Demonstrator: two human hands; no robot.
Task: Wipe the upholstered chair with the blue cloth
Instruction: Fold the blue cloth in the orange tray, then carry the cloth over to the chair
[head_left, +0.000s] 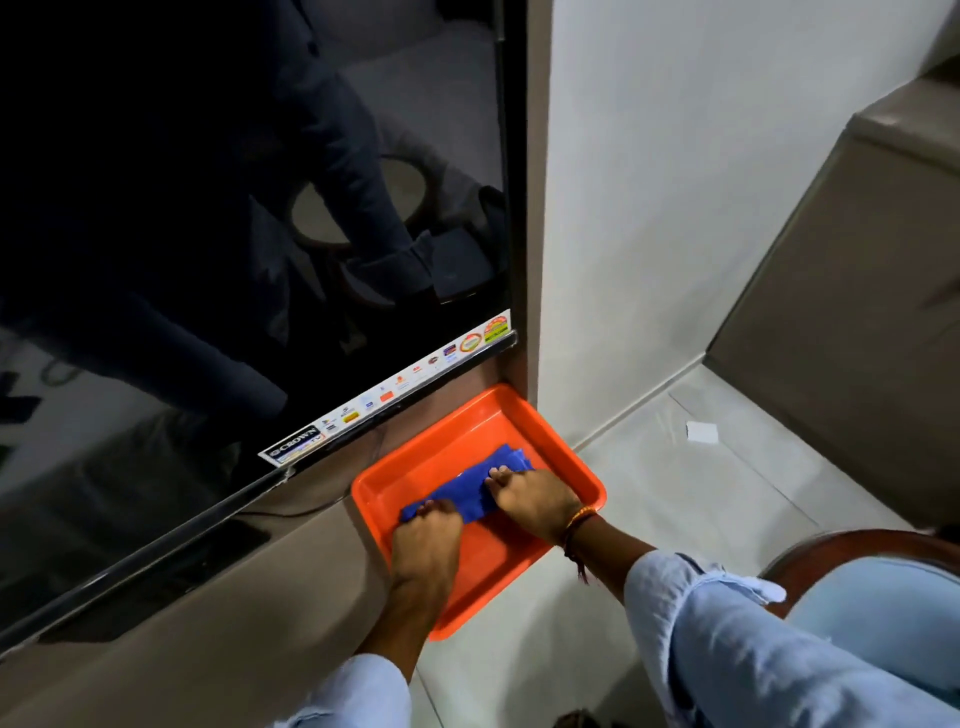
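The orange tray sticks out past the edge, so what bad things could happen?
1. The orange plastic tray overhangs the shelf's edge; both hands, left hand and right hand, press the blue cloth in it, so it might tip off.
2. The black television screen is right beside it; lifting the cloth could bump or smear it.

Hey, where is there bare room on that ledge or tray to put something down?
The tray floor is bare in its far corner beyond the cloth, and near the front rim behind both hands. The ledge left of the left hand is bare along the TV. The tray's middle is crowded: cloth, right hand.
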